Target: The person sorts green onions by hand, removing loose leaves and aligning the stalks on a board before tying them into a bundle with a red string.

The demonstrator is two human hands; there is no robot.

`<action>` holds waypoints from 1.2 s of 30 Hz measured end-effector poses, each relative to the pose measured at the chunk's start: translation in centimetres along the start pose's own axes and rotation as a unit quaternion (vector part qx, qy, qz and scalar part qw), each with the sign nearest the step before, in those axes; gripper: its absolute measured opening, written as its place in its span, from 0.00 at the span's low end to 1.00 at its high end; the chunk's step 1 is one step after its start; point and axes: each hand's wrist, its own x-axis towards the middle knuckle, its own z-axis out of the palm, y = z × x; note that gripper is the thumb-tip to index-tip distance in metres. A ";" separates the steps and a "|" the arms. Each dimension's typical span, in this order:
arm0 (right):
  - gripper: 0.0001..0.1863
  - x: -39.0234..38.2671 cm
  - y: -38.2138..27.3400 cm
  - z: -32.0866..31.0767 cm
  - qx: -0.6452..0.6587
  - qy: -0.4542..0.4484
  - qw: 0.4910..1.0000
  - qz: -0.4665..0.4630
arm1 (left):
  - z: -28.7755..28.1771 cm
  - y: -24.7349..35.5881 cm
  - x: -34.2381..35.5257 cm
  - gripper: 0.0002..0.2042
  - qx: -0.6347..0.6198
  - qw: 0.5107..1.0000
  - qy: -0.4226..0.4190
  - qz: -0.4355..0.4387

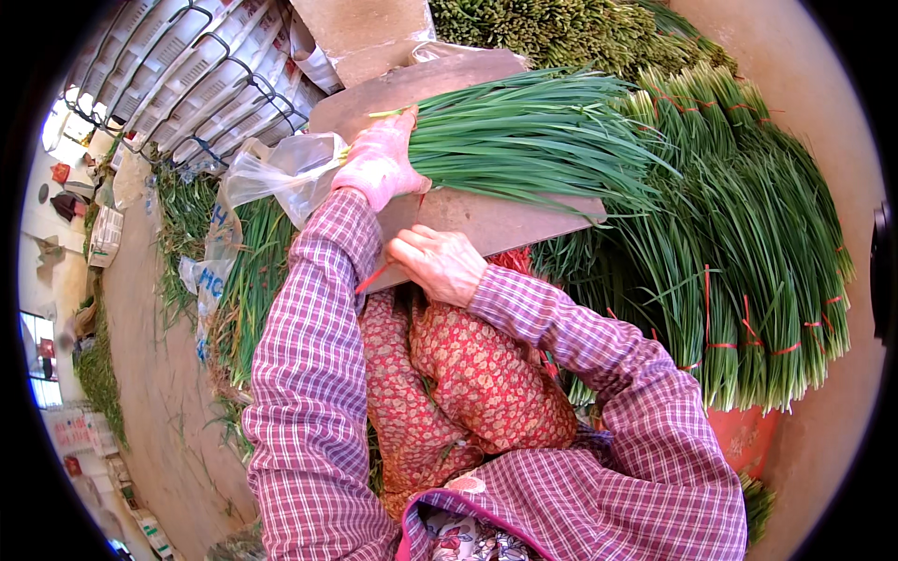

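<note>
A loose bunch of green garlic chives (524, 136) lies across a brown board (468, 220) in front of me. My left hand (379, 164), in a pinkish glove, is wrapped round the stem end of the bunch. Closer to me, at the board's near edge, my right hand (438, 265) is closed with its fingers pinched on a thin red tie (374, 278). Part of the tie runs up toward the bunch by my left wrist. Beside the left hand, a clear plastic bag (290, 173) lies at the stem ends.
Tied bundles of chives (739, 252) with red bands are stacked on the right. More stalks (580, 33) are piled at the back. A wire rack lined with printed paper (206, 75) stands back left. Loose chives (253, 290) lie left of my arm, beside the floor (159, 355).
</note>
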 end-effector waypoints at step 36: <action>0.18 -2.7 0.0 -4.6 -0.116 -0.009 0.989 0.089 | -0.3 -2.0 2.1 0.42 -0.077 0.995 0.002 0.065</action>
